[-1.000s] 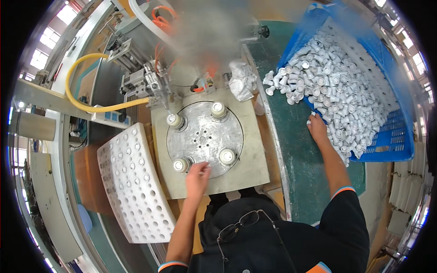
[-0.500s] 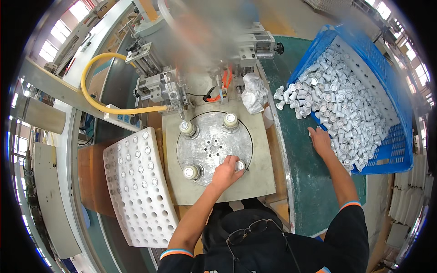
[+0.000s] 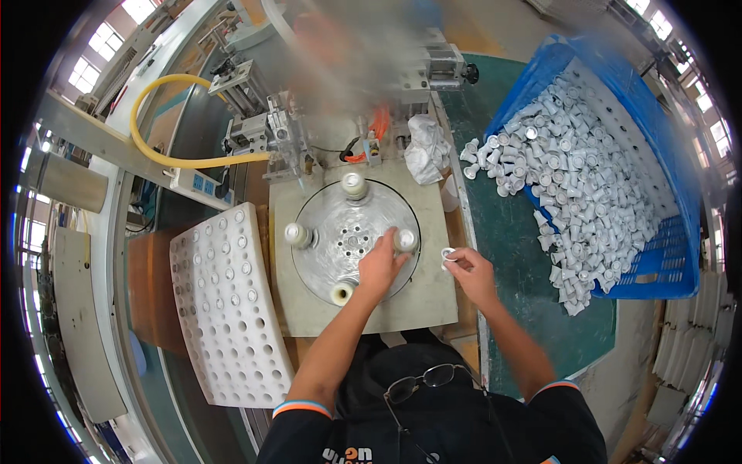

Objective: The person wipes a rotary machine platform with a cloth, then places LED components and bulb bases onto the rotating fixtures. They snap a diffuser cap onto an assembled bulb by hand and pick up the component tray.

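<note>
A round metal turntable (image 3: pixel 328 267) carries several cream holders. White plastic cups sit in the far holder (image 3: pixel 354 184) and the left holder (image 3: pixel 297 234); the near holder (image 3: pixel 342 292) shows a bare opening. At the turntable's right side, my left hand (image 3: pixel 379 269) has its thumb and forefinger closed around a white plastic cup (image 3: pixel 405 240) at a holder. Just right of the base plate, my right hand (image 3: pixel 473 275) pinches another small white plastic cup (image 3: pixel 447 258) with a ring-like rim. My fingers partly hide both of these cups.
A blue crate (image 3: pixel 649 282) lies tipped on the green tabletop at right, white cups spilling out in a heap (image 3: pixel 576 178). Left of the turntable leans a white tray with holes (image 3: pixel 232 325), partly filled. Clamps (image 3: pixel 282 143), a yellow hose (image 3: pixel 147 155) and a crumpled cloth (image 3: pixel 427 151) stand behind.
My right hand has come left from beside the heap and now holds a cup. The turntable has turned, shifting its holders. My left hand has moved slightly farther away from me.
</note>
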The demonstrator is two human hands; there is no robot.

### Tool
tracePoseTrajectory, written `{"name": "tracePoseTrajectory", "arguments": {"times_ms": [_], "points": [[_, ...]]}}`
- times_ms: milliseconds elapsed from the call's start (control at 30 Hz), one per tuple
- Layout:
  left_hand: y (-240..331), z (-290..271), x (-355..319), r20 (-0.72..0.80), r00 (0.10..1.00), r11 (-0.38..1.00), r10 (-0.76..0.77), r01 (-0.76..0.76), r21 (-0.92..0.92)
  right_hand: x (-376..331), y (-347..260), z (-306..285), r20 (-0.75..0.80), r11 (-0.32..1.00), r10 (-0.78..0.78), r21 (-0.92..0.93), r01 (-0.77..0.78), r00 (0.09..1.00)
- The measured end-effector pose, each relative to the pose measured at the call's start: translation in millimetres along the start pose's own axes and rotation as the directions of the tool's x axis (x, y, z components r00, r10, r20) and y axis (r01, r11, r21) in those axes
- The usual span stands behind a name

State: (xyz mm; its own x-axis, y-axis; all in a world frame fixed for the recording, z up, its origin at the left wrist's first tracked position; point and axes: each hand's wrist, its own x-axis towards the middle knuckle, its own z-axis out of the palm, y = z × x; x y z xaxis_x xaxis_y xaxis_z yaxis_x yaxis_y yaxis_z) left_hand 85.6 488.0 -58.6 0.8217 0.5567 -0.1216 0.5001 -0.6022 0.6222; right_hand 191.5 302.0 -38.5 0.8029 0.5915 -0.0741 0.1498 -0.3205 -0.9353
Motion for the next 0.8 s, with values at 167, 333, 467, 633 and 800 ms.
{"name": "tracePoseTrajectory", "arguments": {"times_ms": [167,333,467,633,800], "points": [[-27,10,-21,0.114,0.984,0.986,0.134,-0.144,0.089,2,7,20,0.019,0.999,0.025,0.033,-0.026,0.999],[-42,-12,-53,-0.018,0.993,0.993,0.12,-0.12,-0.008,-13,4,76,0.131,0.986,-0.153,-0.049,0.161,0.979],[-68,-68,-98,-0.251,0.963,0.979,-0.098,0.049,-0.196,-13,38,91,0.255,0.688,-0.547,-0.406,0.602,0.797],[-178,-166,-204,-0.552,0.599,0.814,-0.58,0.449,-0.368,-29,40,104,0.171,0.83,-0.393,-0.358,0.428,0.904],[-328,-270,-278,-0.721,0.144,0.663,-0.678,0.542,-0.516,-28,31,113,0.159,0.906,-0.254,-0.307,0.292,0.954]]}}
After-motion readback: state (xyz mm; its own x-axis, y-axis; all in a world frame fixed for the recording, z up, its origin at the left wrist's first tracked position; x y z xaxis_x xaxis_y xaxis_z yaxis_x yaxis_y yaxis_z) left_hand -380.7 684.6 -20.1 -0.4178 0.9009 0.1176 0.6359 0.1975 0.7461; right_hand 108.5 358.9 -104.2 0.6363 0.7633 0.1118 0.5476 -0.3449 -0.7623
